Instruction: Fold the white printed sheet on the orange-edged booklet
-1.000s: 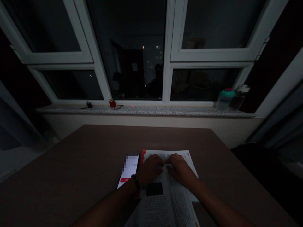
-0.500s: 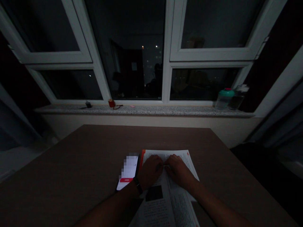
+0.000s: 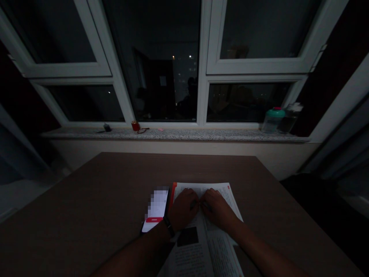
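Observation:
An open book with printed pages lies on the table in front of me, one page showing a dark picture. Over its upper half, my left hand rests with curled fingers and a dark band on the wrist. My right hand is closed too, just across the book's middle fold. The fingertips of both hands meet near the fold, pinched together. What they pinch is too dark and small to make out. Left of the book, close to my left wrist, a phone lies with its screen lit.
The brown table reaches toward a speckled windowsill. On the sill stand a small red object, a small dark bottle, a teal-lidded bottle and a clear bottle. Dark windows rise behind.
My fingertips have come slightly closer together over the fold; the small pale bit between them no longer shows. Book and phone have stayed put.

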`<state>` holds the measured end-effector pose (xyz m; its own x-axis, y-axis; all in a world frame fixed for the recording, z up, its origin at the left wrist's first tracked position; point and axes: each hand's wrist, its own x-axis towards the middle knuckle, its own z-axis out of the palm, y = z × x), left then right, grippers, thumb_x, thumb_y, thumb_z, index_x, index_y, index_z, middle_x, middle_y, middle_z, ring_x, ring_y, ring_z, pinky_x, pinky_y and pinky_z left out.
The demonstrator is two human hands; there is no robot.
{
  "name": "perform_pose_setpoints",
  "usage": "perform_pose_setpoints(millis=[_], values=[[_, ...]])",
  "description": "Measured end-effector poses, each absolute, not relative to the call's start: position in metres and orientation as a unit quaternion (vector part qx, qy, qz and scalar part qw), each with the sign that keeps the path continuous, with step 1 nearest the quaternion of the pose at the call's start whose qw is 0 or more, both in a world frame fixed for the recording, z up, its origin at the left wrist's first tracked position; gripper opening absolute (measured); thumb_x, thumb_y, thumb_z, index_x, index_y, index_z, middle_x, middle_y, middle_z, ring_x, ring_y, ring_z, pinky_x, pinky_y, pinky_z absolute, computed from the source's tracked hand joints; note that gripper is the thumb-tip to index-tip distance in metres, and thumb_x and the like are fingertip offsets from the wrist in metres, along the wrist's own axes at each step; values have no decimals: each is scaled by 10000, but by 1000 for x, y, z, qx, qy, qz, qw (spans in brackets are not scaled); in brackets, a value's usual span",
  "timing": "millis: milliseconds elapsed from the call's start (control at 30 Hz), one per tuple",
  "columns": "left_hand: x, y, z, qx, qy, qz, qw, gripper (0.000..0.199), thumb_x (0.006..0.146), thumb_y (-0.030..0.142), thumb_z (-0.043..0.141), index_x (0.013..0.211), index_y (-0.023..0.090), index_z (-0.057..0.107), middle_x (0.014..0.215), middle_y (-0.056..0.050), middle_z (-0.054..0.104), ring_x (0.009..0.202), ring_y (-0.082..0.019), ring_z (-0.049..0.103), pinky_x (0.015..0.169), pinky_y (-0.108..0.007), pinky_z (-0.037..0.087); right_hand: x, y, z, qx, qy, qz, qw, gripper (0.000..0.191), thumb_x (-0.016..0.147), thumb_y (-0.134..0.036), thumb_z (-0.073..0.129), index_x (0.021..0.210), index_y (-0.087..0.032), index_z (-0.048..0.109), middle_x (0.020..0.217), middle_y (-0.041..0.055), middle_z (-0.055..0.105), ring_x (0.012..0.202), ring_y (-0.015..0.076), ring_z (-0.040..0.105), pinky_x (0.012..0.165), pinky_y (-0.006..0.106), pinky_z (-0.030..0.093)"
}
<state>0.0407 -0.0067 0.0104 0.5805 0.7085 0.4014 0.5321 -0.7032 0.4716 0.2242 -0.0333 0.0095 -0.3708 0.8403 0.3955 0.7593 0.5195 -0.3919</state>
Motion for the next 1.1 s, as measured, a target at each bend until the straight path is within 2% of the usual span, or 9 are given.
perform_pose_setpoints(millis=[267, 433, 633, 800, 1100], values=[[41, -7, 11, 875, 357, 290, 148, 117, 798, 91, 539, 842, 197, 560, 931, -36, 574, 932, -216, 518, 869, -362, 427, 222, -34, 9, -498, -826, 65, 256, 121, 811, -87, 555, 868, -185, 594, 888, 42, 595, 893, 209, 519, 812, 331, 388], [41, -6, 10, 875, 358, 289, 151, 105, 805, 101, 532, 819, 200, 563, 926, -32, 573, 933, -217, 519, 878, -371, 420, 223, -34, 7, -493, -830, 59, 253, 102, 820, -98, 558, 873, -178, 593, 891, 38, 598, 895, 203, 515, 823, 325, 372], [42, -6, 12, 876, 355, 285, 158, 117, 766, 77, 564, 794, 190, 570, 911, -34, 567, 914, -213, 514, 826, -338, 427, 221, -34, 10, -498, -835, 44, 229, 75, 811, -111, 564, 835, -175, 595, 873, 43, 607, 887, 212, 517, 806, 328, 363], [42, -7, 14, 872, 352, 297, 165, 151, 728, 51, 564, 786, 190, 567, 908, -30, 565, 919, -207, 510, 859, -341, 422, 220, -36, 12, -496, -837, 40, 225, 90, 805, -105, 557, 847, -172, 601, 885, 47, 613, 897, 215, 516, 812, 332, 355], [43, -5, 14, 868, 359, 295, 173, 130, 732, 65, 556, 753, 193, 552, 885, -28, 570, 898, -209, 513, 851, -345, 423, 219, -35, 11, -490, -845, 42, 210, 79, 853, -121, 556, 867, -170, 617, 893, 43, 608, 898, 202, 506, 810, 324, 352]])
